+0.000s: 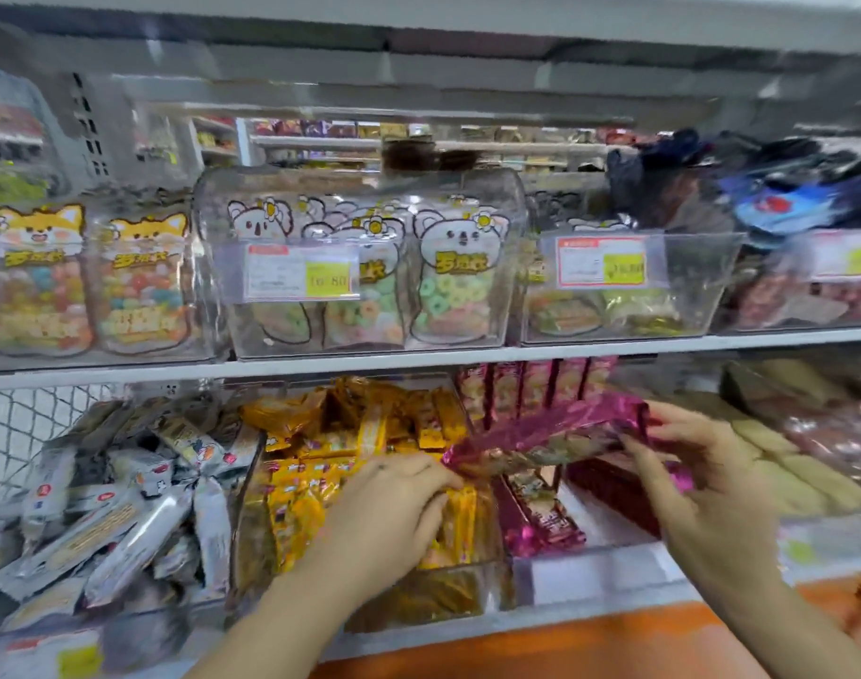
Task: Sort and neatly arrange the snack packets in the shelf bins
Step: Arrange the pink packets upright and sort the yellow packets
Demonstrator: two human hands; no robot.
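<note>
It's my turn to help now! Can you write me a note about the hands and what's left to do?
Hands: left hand and right hand each grip an end of one pink packet, held over the pink bin.
Done: upright pink packets stand in a row at its back.
Left: place this one, straighten the loose pink packets in front; silver packets look jumbled.

White shelf (467,357) bearing clear, packet-filled bins (698,286)

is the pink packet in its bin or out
Out. The left hand and right hand hold the pink packet by its ends, raised above the bin of pink packets.
</note>
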